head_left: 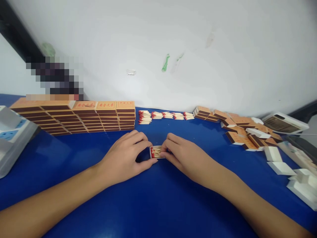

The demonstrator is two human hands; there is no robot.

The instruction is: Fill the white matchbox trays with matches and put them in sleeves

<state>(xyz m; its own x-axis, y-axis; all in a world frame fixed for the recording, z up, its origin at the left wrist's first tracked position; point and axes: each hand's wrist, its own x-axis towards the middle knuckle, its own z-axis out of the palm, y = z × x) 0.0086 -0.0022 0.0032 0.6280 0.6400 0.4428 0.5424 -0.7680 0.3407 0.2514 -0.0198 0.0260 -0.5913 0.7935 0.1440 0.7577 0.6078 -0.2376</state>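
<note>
A small white matchbox tray [150, 152] with red-tipped matches [156, 152] in it lies on the blue table in front of me. My left hand [125, 155] grips the tray's left end between thumb and fingers. At the right end, my right hand [184, 157] has its fingertips pinched together on the matches, partly hiding that side of the tray. Beyond my hands, several small bundles of matches [145, 117] lie in a row, most with their red heads to the left.
Stacked matchboxes [106, 115] form a wall at the back left. Loose matchbox sleeves [237, 129] pile up at the right, with white trays [281, 168] nearer me. A white power strip [15, 132] stands at the left edge. A pale wall [198, 66] closes the back.
</note>
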